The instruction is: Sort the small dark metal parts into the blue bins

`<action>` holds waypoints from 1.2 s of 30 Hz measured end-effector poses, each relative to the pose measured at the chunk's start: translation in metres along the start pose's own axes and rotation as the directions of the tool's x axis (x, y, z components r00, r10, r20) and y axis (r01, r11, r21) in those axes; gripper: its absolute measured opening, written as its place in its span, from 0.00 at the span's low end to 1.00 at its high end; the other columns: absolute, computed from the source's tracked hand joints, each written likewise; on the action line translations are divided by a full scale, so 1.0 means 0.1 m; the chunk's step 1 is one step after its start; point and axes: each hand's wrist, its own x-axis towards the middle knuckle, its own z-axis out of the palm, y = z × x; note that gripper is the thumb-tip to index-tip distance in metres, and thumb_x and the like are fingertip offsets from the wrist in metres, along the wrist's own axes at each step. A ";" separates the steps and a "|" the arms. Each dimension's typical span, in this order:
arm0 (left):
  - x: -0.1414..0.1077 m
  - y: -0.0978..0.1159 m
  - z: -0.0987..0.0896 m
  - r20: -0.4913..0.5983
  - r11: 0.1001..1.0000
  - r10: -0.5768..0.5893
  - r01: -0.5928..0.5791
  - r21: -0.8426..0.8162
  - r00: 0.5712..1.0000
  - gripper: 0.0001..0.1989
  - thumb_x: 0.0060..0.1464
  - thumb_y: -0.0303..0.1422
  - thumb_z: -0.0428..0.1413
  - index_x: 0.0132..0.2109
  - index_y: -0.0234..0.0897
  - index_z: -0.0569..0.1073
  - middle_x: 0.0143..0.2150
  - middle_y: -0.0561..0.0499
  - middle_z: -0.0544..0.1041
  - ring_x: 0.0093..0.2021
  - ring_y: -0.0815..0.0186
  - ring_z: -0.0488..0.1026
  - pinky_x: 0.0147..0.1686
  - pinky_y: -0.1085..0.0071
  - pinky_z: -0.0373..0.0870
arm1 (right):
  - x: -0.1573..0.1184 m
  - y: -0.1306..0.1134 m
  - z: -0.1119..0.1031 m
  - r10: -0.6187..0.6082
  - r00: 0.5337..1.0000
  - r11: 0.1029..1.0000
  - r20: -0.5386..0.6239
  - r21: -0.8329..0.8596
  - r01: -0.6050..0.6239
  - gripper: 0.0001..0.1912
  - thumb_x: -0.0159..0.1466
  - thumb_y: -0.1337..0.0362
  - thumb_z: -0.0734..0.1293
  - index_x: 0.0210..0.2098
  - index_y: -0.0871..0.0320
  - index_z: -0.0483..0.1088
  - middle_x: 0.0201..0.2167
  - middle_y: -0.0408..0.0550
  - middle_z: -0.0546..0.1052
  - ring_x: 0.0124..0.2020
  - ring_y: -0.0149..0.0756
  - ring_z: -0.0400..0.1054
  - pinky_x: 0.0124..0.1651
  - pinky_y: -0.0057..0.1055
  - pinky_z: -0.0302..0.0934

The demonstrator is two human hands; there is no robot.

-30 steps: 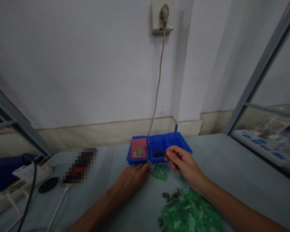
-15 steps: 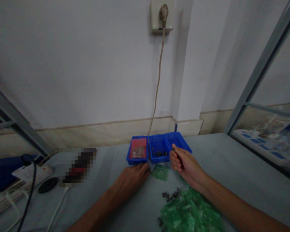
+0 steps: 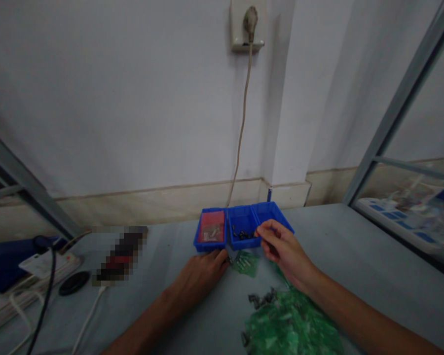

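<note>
My left hand (image 3: 209, 264) rests on the table with its fingers curled together, close to the front of the left blue bin. A small metal piece (image 3: 230, 259) shows at its fingertips, beside a small green plastic bag (image 3: 246, 263) with several slim pieces in it. My right hand (image 3: 283, 246) is closed in a pinch at the front right corner of the middle blue bin (image 3: 240, 217). What its fingertips hold, if anything, is too small to make out. Several dark metal fittings (image 3: 246, 235) lie inside that bin.
A large green plastic bag (image 3: 292, 325) lies in front, with loose metal fittings (image 3: 262, 298) beside it. The left bin (image 3: 196, 241) holds a red packet (image 3: 212, 224); another blue bin (image 3: 272, 212) stands right. A blurred-out object (image 3: 122, 256) and cables lie left.
My right hand has turned, and its fingertips have moved left toward the middle bin. The small piece seen in its pinch before no longer shows. My left hand has stayed in place.
</note>
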 end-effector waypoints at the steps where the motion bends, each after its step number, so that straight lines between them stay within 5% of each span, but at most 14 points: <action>1: 0.00 0.00 0.00 0.000 1.000 -0.001 0.001 0.001 1.000 0.10 0.71 0.36 0.44 0.54 0.44 0.66 0.46 0.50 0.79 0.40 0.59 0.79 0.35 0.67 0.75 | 0.00 0.00 0.00 -0.029 1.000 0.998 -0.004 -0.056 0.028 0.13 0.62 0.54 0.72 0.34 0.56 0.68 0.21 0.37 0.66 0.18 0.25 0.53 0.18 0.23 0.45; 8: 0.00 0.00 0.00 0.004 1.000 0.010 -0.010 -0.005 1.000 0.09 0.71 0.36 0.45 0.52 0.43 0.67 0.45 0.51 0.79 0.41 0.60 0.78 0.36 0.67 0.75 | 0.01 0.05 -0.04 -0.326 0.944 0.863 0.049 -0.391 0.318 0.11 0.60 0.61 0.74 0.30 0.55 0.67 0.31 0.42 0.71 0.31 0.34 0.64 0.32 0.29 0.58; 13: 0.00 0.01 -0.01 0.003 1.000 0.006 -0.006 0.002 1.000 0.09 0.70 0.35 0.45 0.51 0.42 0.68 0.44 0.50 0.79 0.40 0.60 0.78 0.35 0.68 0.74 | 0.00 0.04 -0.02 -0.282 0.956 0.864 0.084 -0.411 0.291 0.10 0.60 0.61 0.74 0.33 0.54 0.68 0.28 0.40 0.69 0.29 0.33 0.63 0.31 0.29 0.56; 18: 0.00 0.01 -0.03 -0.005 1.000 0.009 -0.009 -0.003 1.000 0.08 0.70 0.35 0.46 0.52 0.43 0.67 0.45 0.50 0.79 0.41 0.60 0.78 0.35 0.68 0.73 | -0.02 0.00 0.01 -0.125 0.985 0.938 0.122 -0.310 0.157 0.12 0.61 0.55 0.73 0.37 0.55 0.70 0.20 0.35 0.63 0.18 0.27 0.55 0.20 0.26 0.48; 25: 0.00 0.00 -0.01 -0.016 1.000 0.013 -0.013 0.014 1.000 0.09 0.71 0.36 0.45 0.52 0.43 0.67 0.45 0.50 0.79 0.40 0.60 0.78 0.34 0.68 0.73 | -0.02 0.00 0.02 0.004 0.993 0.999 0.116 -0.032 0.000 0.15 0.65 0.52 0.70 0.35 0.59 0.73 0.27 0.43 0.72 0.19 0.24 0.53 0.19 0.23 0.45; 36: 0.00 0.00 0.02 -0.004 1.000 0.004 -0.004 0.031 1.000 0.10 0.70 0.36 0.46 0.51 0.41 0.68 0.44 0.49 0.79 0.40 0.60 0.79 0.35 0.68 0.75 | 0.05 0.04 -0.06 0.176 0.982 0.913 0.073 0.360 -0.191 0.18 0.62 0.53 0.73 0.26 0.59 0.67 0.19 0.36 0.59 0.17 0.23 0.46 0.16 0.21 0.44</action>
